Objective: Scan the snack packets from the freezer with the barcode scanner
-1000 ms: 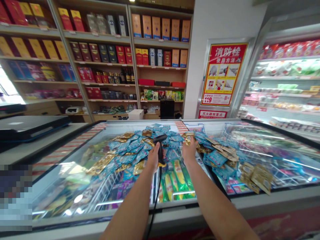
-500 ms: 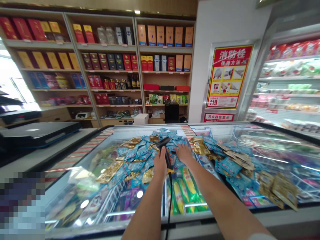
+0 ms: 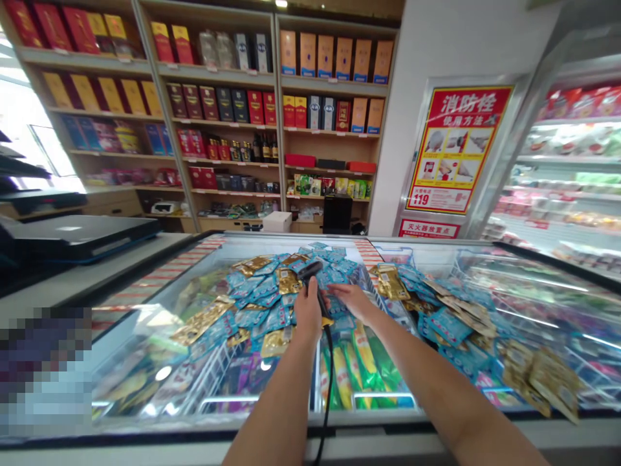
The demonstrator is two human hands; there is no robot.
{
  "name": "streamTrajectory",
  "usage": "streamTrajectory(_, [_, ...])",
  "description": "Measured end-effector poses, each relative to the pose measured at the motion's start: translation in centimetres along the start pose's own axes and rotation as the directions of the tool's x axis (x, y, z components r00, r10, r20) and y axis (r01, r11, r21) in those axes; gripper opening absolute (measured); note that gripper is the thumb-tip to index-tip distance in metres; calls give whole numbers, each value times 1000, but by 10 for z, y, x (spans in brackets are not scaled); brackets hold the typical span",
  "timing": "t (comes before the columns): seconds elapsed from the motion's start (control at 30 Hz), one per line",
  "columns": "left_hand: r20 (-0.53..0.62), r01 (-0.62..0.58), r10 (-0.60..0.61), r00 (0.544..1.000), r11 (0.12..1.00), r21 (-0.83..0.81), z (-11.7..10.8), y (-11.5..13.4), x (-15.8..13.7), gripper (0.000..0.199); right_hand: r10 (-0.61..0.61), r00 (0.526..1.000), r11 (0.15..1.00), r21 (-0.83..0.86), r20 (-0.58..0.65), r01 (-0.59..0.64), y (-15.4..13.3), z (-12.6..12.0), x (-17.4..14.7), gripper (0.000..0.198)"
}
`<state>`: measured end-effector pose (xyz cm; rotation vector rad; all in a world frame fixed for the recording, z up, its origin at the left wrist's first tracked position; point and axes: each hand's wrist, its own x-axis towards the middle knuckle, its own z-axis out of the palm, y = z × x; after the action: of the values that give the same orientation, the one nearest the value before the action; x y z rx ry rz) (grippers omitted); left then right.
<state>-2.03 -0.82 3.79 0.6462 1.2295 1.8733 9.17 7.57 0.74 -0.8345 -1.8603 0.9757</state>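
Note:
A black corded barcode scanner point(image 3: 311, 270) is gripped in my left hand point(image 3: 307, 309), its head pointing away over the pile. Blue packets point(image 3: 252, 317) and gold packets point(image 3: 289, 281) lie heaped on the glass top of the freezer around it. Just right of the scanner, my right hand point(image 3: 355, 301) reaches over blue packets with its fingers stretched out to the left. Whether its fingertips touch a packet I cannot make out. The scanner's black cable point(image 3: 329, 382) runs down between my forearms.
A second heap of blue packets point(image 3: 449, 325) and gold packets point(image 3: 553, 378) covers the right part of the freezer. Under the glass lie green and yellow corn packs point(image 3: 361, 362). A counter with a flat black device point(image 3: 82, 236) stands left. Shelves of boxes rise behind.
My right hand has shifted slightly left, closer to the scanner. My left hand and the scanner have moved a little left. The camera view has shifted slightly.

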Motion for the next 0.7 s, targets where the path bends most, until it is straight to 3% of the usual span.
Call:
streamTrajectory(0.07, [-28, 1, -2, 1000, 999, -43, -2, -1, -1, 45, 59, 975, 998, 18, -215, -56, 6, -11, 15, 34])
streamTrajectory(0.13, [-37, 3, -5, 999, 998, -55, -2, -2, -1, 45, 42, 909, 986, -129, -414, -104, 13, -22, 35, 35])
streamTrajectory(0.23, [-20, -3, 3, 1000, 1000, 13, 0, -5, -2, 44, 6, 879, 921, -340, -477, -191, 23, -31, 65, 43])
streamTrajectory(0.37, [-3, -23, 23, 1000, 997, 72, 4, -9, -2, 44, 243, 911, 751, -529, -333, -394, 31, -23, 90, 60])
streamTrajectory(0.47, [-37, -36, 38, 999, 998, 54, 6, -12, -1, 45, 320, 940, 673, -671, -114, -311, 30, -6, 92, 61])
streamTrajectory(0.6, [-56, -96, 103, 993, 988, 118, 10, -13, -1, 44, 183, 979, 732, -678, 88, -76, 20, 16, 81, 56])
streamTrajectory(0.7, [-57, -143, 156, 986, 971, 191, 7, -9, 0, 43, 24, 991, 819, -571, 128, 54, 11, 28, 69, 48])
